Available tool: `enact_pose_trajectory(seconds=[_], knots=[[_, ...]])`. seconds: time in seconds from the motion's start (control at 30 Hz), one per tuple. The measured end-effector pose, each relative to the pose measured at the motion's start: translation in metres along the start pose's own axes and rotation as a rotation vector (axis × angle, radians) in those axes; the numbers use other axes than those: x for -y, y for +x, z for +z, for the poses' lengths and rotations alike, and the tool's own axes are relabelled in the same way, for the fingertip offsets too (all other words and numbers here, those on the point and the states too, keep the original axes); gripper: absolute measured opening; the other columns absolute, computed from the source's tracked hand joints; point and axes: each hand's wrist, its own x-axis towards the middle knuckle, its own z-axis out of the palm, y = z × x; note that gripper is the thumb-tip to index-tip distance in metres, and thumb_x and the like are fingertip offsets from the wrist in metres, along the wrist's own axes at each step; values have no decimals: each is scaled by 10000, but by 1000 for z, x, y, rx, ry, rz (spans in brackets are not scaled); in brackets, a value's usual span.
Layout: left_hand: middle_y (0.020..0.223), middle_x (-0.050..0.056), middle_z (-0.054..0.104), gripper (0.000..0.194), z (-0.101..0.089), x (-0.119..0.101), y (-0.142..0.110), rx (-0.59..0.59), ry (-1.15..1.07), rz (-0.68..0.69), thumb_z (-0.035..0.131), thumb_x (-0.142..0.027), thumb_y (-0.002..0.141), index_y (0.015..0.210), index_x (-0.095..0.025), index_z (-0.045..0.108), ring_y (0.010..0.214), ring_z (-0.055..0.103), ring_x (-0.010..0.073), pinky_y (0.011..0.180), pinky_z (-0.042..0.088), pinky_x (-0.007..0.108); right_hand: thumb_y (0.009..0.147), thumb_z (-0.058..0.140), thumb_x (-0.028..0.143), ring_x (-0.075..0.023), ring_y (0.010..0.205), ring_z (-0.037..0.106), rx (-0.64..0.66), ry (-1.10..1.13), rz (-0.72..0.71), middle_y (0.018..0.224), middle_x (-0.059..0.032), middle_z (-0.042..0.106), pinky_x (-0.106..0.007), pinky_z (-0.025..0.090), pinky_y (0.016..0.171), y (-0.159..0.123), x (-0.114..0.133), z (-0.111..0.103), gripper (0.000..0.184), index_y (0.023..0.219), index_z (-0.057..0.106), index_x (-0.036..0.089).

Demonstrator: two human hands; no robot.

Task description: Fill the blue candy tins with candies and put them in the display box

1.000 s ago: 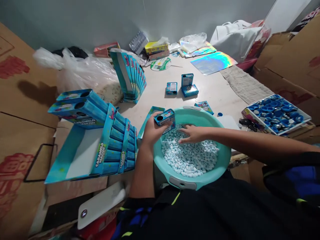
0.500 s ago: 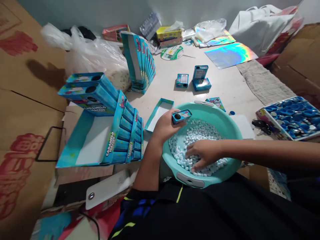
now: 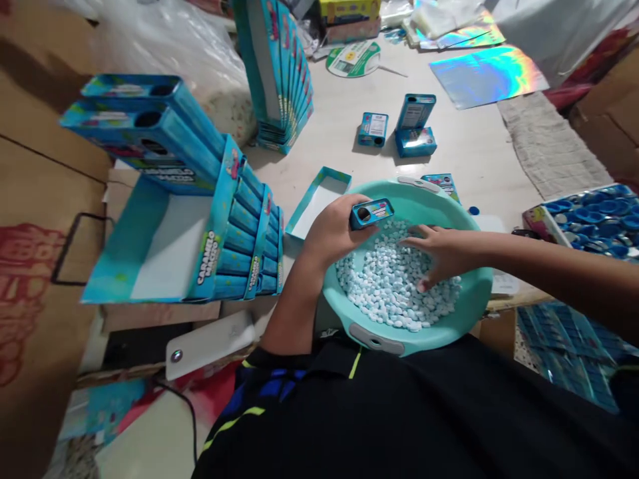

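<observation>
My left hand [image 3: 337, 233] grips a small blue printed box [image 3: 372, 214] at the near rim of a teal plastic basin [image 3: 474, 299], with the box's round hole facing me. My right hand [image 3: 444, 253] reaches in from the right, fingers spread, with the fingertips resting on a heap of small pale blue candies [image 3: 389, 283] that fills the basin's bottom. It holds nothing that I can see.
Left of the basin stand blue Caramelo Macizo display boxes [image 3: 234, 233], and a fanned stack of blue cards [image 3: 279, 80] rises behind them. An open blue tray [image 3: 317, 203] and small blue boxes [image 3: 415, 126] lie on the white table. Blue caps fill a tray [image 3: 589, 223] at right.
My right hand has moved up from the basin's near side towards its middle. The left hand has turned the box slightly. The whole view has shifted, with the table sliding upward and to the left.
</observation>
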Motion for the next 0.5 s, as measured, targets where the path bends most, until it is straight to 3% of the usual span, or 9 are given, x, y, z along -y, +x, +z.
enact_pose_trajectory(seconds=[0.13, 0.3, 0.5], knots=[[1210, 103, 747, 419, 0, 0, -1, -22, -14, 4, 831, -320, 857, 1219, -189, 665, 1110, 709, 254, 959, 557, 372, 562, 866, 802, -603, 1537, 331, 94, -45, -35, 1697, -295, 330, -727, 379, 1203, 6, 11, 8, 1365, 1679, 361, 202], [1213, 96, 749, 382, 2, 0, -2, -3, 20, 14, 823, -289, 853, 1191, -200, 669, 1117, 708, 256, 996, 550, 386, 548, 862, 797, -551, 1506, 441, 221, 105, -79, 1738, -178, 333, -622, 463, 1202, 8, 24, 8, 1303, 1655, 415, 275], [1232, 96, 746, 413, 3, 0, -3, 3, 34, 1, 827, -300, 840, 1208, -208, 662, 1136, 706, 272, 956, 562, 389, 576, 876, 739, -444, 1534, 459, 258, 315, -144, 1680, -167, 459, -546, 417, 1264, 14, 39, 23, 1292, 1654, 407, 204]])
